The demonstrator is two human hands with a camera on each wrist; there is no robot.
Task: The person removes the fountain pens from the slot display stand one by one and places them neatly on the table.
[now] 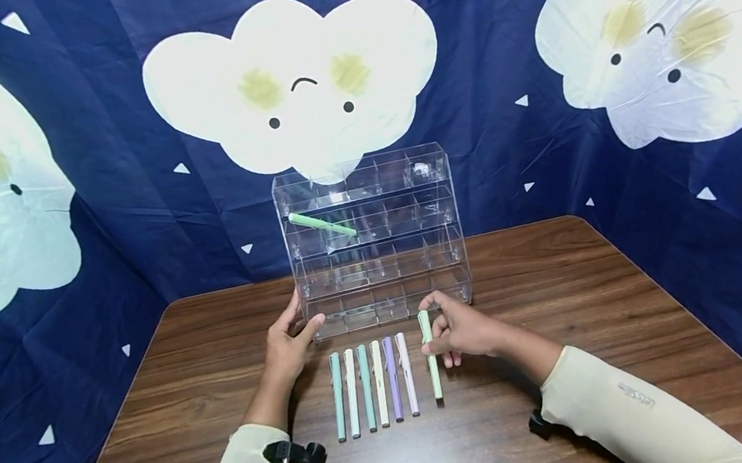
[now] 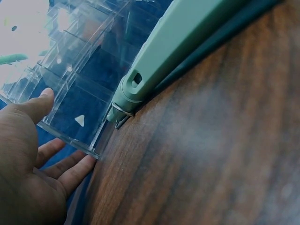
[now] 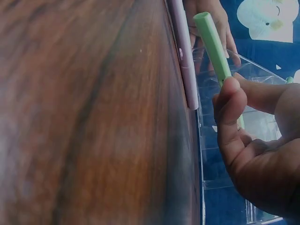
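A clear acrylic display rack [image 1: 379, 243] with tiered compartments stands at the back of the table. My left hand [image 1: 286, 354] holds its lower left corner, thumb in front and fingers around the side. One green pen [image 1: 322, 224] leans slantwise in the rack's upper left part. My right hand [image 1: 464, 330] pinches a light green pen [image 3: 213, 44] between thumb and fingers, just before the rack's lower right. To its left lies a row of capped pens, among them a teal pen [image 1: 338, 396], a cream pen [image 1: 380, 385], a purple pen [image 1: 392, 379] and a pale pink pen [image 1: 407, 375].
The brown wood-grain table [image 1: 215, 436] reaches back to a dark blue cloth backdrop [image 1: 498, 193] printed with white clouds. This cloth surrounds the table at the back and both sides. The pen row lies close in front of the rack, between my two forearms.
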